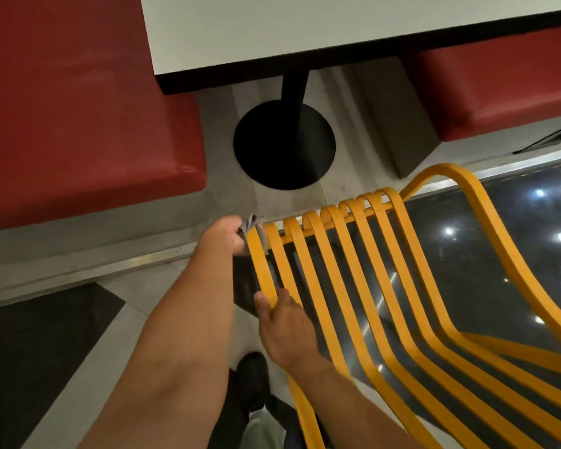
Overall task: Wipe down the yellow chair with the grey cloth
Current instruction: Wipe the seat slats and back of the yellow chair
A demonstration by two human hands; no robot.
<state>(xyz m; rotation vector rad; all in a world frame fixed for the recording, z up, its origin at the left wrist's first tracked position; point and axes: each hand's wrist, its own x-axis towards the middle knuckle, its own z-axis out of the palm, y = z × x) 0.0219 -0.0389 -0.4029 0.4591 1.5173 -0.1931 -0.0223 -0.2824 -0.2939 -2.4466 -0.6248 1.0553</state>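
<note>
The yellow chair, made of several curved slats, fills the lower right of the head view, its front edge pointing toward the table. My left hand is closed on the grey cloth, which is bunched around the front end of the leftmost slat. Only a small fold of cloth shows past my fingers. My right hand grips the same leftmost slat lower down, thumb on one side and fingers wrapped over it.
A white table on a black post with a round black base stands ahead. Red padded benches sit at the left and upper right. My black shoe is on the grey floor below my arms.
</note>
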